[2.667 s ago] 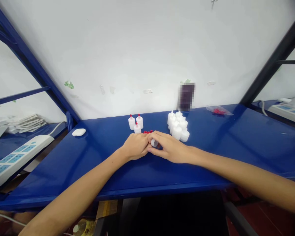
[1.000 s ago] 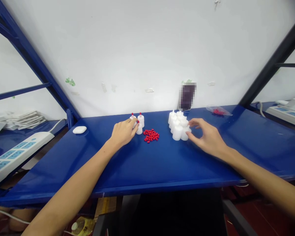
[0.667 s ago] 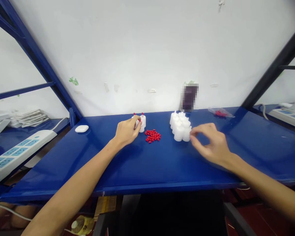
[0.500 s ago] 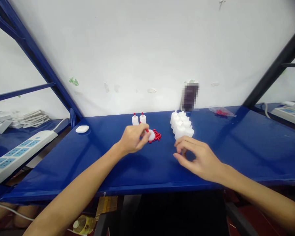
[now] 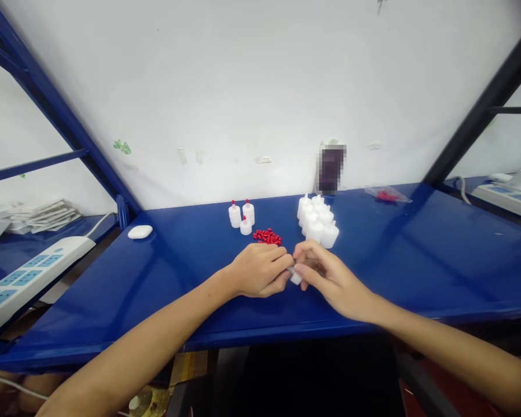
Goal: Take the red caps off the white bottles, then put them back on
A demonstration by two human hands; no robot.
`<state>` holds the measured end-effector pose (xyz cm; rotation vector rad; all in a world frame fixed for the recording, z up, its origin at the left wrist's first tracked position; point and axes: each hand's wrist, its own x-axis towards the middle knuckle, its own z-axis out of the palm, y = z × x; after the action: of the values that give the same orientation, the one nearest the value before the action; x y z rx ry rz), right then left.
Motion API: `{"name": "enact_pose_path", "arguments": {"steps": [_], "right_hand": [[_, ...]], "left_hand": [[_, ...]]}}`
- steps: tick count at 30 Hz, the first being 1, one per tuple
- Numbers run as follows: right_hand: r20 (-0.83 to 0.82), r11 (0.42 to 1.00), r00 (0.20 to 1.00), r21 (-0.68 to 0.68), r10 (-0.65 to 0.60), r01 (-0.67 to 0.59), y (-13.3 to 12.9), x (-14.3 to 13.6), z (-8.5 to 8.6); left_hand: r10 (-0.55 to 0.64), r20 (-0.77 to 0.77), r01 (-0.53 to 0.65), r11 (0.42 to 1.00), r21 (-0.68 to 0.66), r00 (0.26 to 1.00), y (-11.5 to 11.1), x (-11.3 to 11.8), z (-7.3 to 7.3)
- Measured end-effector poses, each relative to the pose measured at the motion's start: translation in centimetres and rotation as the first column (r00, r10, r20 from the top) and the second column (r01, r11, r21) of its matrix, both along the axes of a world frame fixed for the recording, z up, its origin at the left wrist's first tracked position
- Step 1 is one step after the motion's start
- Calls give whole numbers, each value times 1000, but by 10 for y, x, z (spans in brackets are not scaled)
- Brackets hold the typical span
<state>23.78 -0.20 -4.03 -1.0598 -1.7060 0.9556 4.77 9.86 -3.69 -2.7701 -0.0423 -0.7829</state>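
Observation:
My left hand and my right hand meet above the front half of the blue table. Their fingertips close on a small white plastic bottle, mostly covered by the fingers. The cap end is hidden. Just beyond my left hand lies a loose pile of small red caps. Behind it stand three white bottles with red tips. A tight cluster of several white bottles with white tips stands upright beyond my right hand.
A clear plastic bag with red pieces lies at the back right. A dark, blurred-out rectangle leans on the wall. At the left are a white rounded case and a power strip.
My left hand has moved right and nearer with the bottle. My right hand has come left and closed on it too. The red cap pile and the third standing bottle are now less covered.

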Motion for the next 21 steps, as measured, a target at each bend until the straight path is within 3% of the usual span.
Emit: {"name": "enact_pose_path", "arguments": {"steps": [6, 11, 16, 21], "right_hand": [[185, 986, 978, 156, -94, 65, -2, -2, 3], [222, 959, 971, 283, -86, 20, -1, -4, 3], [209, 973, 976, 231, -53, 4, 0, -7, 2], [214, 989, 975, 143, -66, 36, 3, -10, 3]], "left_hand": [[106, -179, -109, 994, -3, 978, 1, 3, -11], [124, -175, -130, 991, -24, 977, 5, 0, -11], [89, -137, -87, 996, 24, 987, 8, -1, -9], [76, -124, -70, 996, 54, 989, 9, 1, -16]]}}
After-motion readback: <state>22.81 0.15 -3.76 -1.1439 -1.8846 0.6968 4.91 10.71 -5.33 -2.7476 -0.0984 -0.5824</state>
